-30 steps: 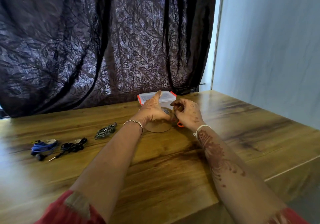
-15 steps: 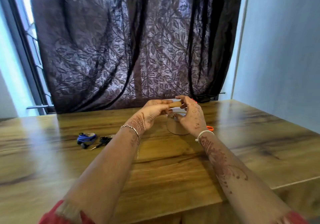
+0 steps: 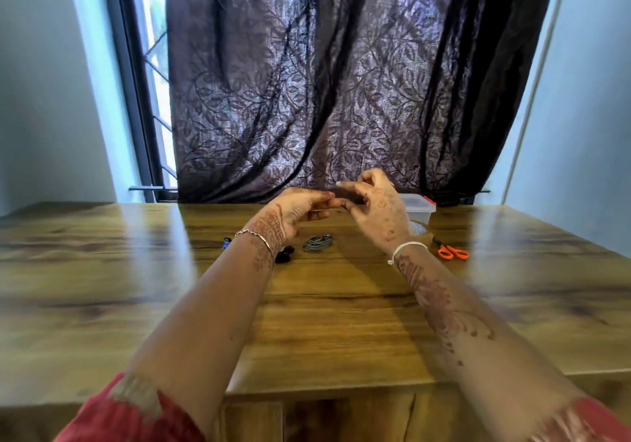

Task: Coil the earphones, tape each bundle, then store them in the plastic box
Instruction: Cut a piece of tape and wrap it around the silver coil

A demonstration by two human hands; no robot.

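Note:
My left hand (image 3: 300, 209) and my right hand (image 3: 379, 213) are raised above the table, and each pinches one end of a short brown tape strip (image 3: 345, 196) stretched between them. A coiled grey earphone bundle (image 3: 317, 243) lies on the table below the hands. Black earphones (image 3: 284, 254) and a bit of blue earphones (image 3: 225, 243) show beside my left wrist, which partly hides them. The clear plastic box (image 3: 419, 207) with orange clips stands behind my right hand, lid on.
The tape roll (image 3: 422, 231) lies just behind my right wrist, mostly hidden. Orange-handled scissors (image 3: 451, 252) lie to its right. A dark patterned curtain (image 3: 341, 83) hangs behind the wooden table (image 3: 341, 305), and a window is at the far left.
Both hands have lifted off the tape roll and now hold a strip of tape in the air. The view has swung left and tilted up, so the box and scissors show on the right.

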